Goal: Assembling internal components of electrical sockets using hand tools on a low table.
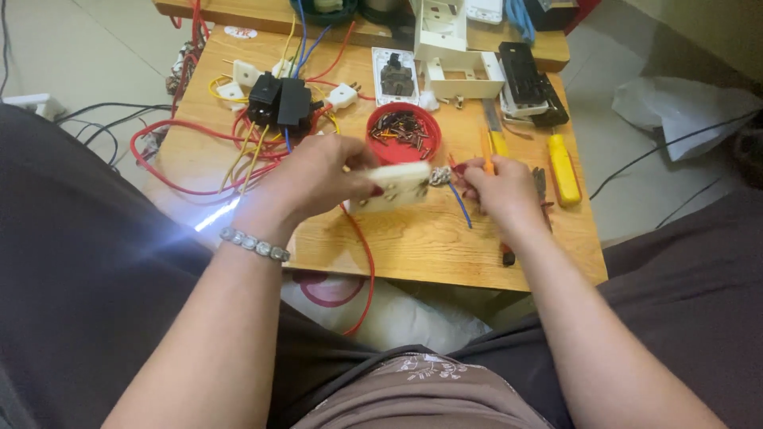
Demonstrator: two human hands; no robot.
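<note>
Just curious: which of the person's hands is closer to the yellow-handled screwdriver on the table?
Right. The right hand sits just beside the yellow-handled screwdriver, not touching it; the left hand is farther away, gripping a white socket block.

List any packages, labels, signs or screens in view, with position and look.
Sticker: far left of the wooden table, round, white with red marks.
Plastic bag: floor right of the table, crumpled, white.
Plastic bag: below the table's near edge, white with red ring.
No screens.

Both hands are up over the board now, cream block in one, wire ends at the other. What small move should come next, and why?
Probably ease the right hand toward the cream block held by the left hand, feeding the blue wire into its end. The pinched strands sit right at the block's edge, already roughly lined up; whether they are seated cannot be told.
</note>
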